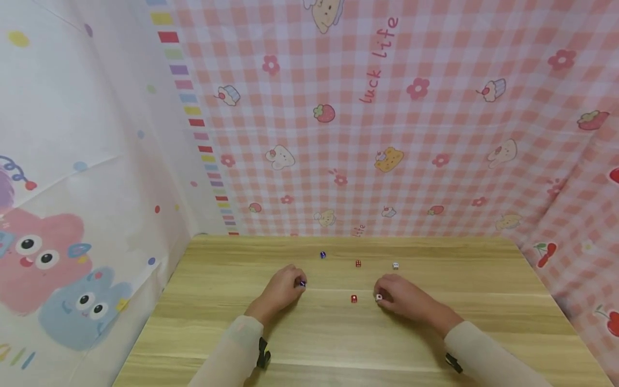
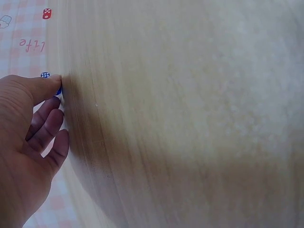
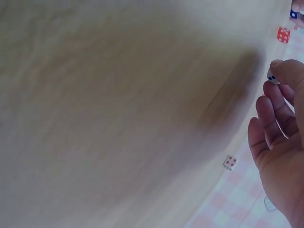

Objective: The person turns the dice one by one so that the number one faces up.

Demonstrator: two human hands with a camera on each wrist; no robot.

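My left hand [image 1: 284,287] pinches a blue die [image 1: 302,284] between thumb and fingers, low over the wooden table. In the left wrist view that die [image 2: 59,90] is mostly hidden by the thumb. To the right, my right hand [image 1: 398,295] pinches a white die [image 1: 379,298]; its dark pips show in the right wrist view on the white die [image 3: 271,77]. Between the hands lies a red die [image 1: 354,299]. Farther back, a second blue die [image 1: 323,255], a second red die [image 1: 358,263] and a second white die [image 1: 395,265] rest in a loose row.
The wooden table [image 1: 309,344] ends at a pink checked cloth [image 1: 300,134] hanging behind it. A white cloth with cartoon figures [image 1: 111,177] hangs at the left, and another patterned cloth [image 1: 585,252] borders the right edge.
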